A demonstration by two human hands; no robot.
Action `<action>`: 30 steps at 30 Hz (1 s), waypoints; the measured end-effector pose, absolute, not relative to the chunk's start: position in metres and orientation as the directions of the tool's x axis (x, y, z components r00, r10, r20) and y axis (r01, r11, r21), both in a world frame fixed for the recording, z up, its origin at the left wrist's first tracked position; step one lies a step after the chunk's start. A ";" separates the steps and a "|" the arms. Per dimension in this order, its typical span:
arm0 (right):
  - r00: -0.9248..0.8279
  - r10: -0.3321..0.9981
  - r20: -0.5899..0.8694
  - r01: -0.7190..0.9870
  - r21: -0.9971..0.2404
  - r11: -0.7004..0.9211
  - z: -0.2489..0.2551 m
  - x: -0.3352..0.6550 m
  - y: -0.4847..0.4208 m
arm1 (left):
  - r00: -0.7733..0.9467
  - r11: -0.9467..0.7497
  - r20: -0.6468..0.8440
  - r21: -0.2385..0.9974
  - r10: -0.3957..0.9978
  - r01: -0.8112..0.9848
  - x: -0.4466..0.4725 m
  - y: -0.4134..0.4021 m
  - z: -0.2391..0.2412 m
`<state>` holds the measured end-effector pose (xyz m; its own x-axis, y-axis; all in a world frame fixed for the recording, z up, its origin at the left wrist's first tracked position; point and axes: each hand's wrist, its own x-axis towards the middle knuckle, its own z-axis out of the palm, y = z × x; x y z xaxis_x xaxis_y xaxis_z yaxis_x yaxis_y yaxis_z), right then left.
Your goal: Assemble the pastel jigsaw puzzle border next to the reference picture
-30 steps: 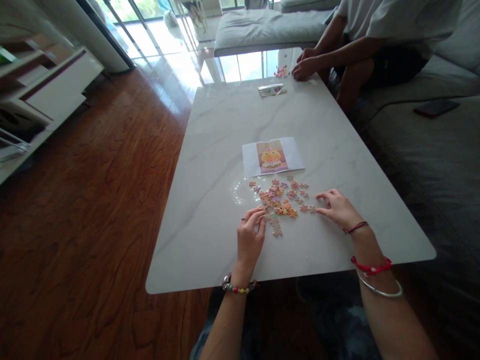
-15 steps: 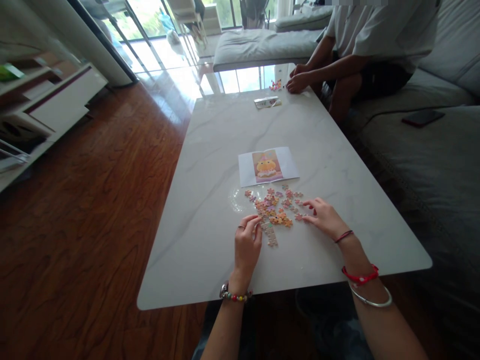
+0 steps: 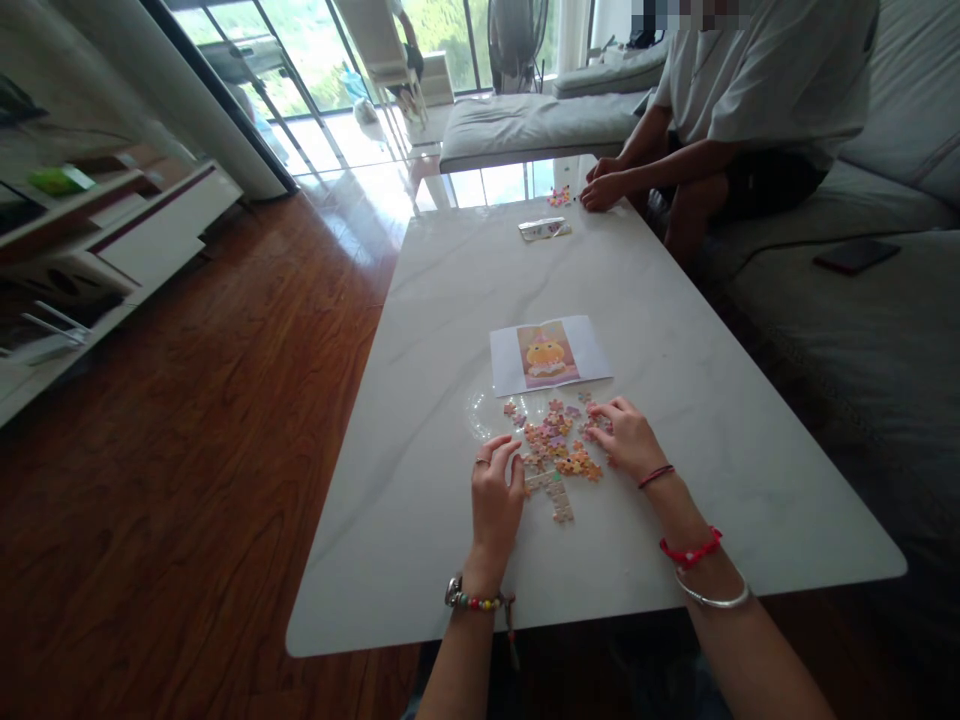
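Tabletop (image 3: pixel 465 290): pieces (image 3: pixel 556 442) between left hand (image 3: pixel 496 492), right hand (image 3: pixel 628 442)

The left hand (image 3: pixel 495 490) wears a thin ring (image 3: pixel 484 461) on one finger, and its wrist carries a beaded bracelet (image 3: pixel 476 601) of mixed red, green, yellow and pale beads, with a short dark cord hanging from it. At the right hand (image 3: pixel 628 440) a thin dark-red string (image 3: pixel 655 476) circles the wrist. Further up the forearm sit a thicker bright-red cord bracelet (image 3: pixel 690 550) with a knot and a plain, slim silver bangle (image 3: pixel 712 600).
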<state>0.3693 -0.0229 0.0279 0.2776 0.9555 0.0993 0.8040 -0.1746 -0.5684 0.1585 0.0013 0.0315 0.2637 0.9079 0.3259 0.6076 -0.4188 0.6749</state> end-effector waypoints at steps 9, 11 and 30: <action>0.263 0.952 0.159 0.886 -0.429 -0.173 0.025 0.340 0.007 | 0.234 -0.372 0.290 0.692 0.928 0.619 0.149 0.013 0.032; 0.281 0.946 0.161 0.897 -0.395 -0.199 0.024 0.336 0.012 | 0.232 -0.363 0.279 0.694 0.932 0.622 0.148 0.015 0.032; 0.121 0.984 0.132 0.905 -0.422 -0.055 0.035 0.316 0.036 | 0.210 -0.331 0.257 0.670 0.943 0.665 0.135 0.028 0.030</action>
<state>0.3158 0.0364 0.0349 0.1206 0.9839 0.1316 0.9051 -0.0546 -0.4216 0.1352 0.0277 0.0299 0.2105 0.9433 0.2567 0.6652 -0.3306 0.6695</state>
